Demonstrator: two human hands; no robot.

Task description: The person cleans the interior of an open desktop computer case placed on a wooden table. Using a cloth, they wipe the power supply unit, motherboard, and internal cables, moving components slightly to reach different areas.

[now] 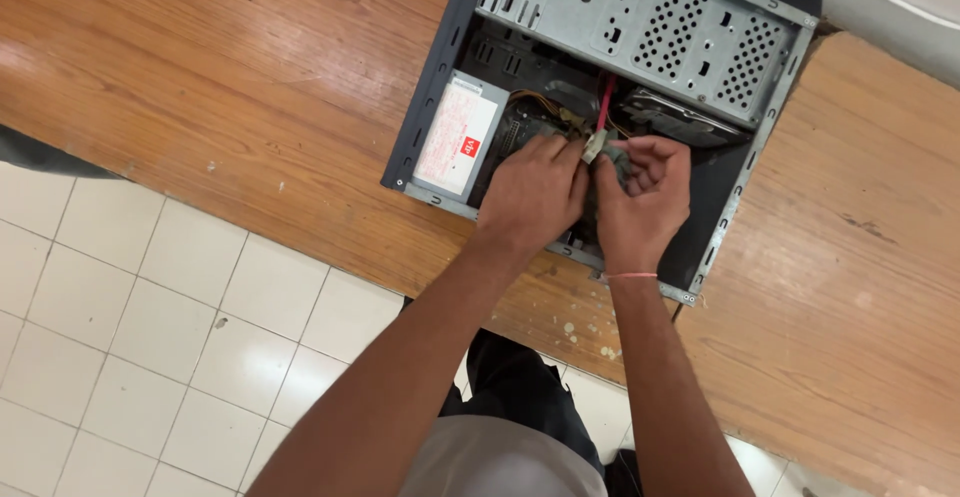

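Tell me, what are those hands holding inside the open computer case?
The right hand and left hand pinch a small white connector by its sides, on a cable bundle.

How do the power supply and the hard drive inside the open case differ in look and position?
The power supply is a pale box with a white and red label, at the case's left wall; the hard drive is dark, flat, and tucked under the perforated metal cage on the right. Both lie inside the case.

A repair workshop: opened computer case (620, 87) on worn wooden bench (200, 77).
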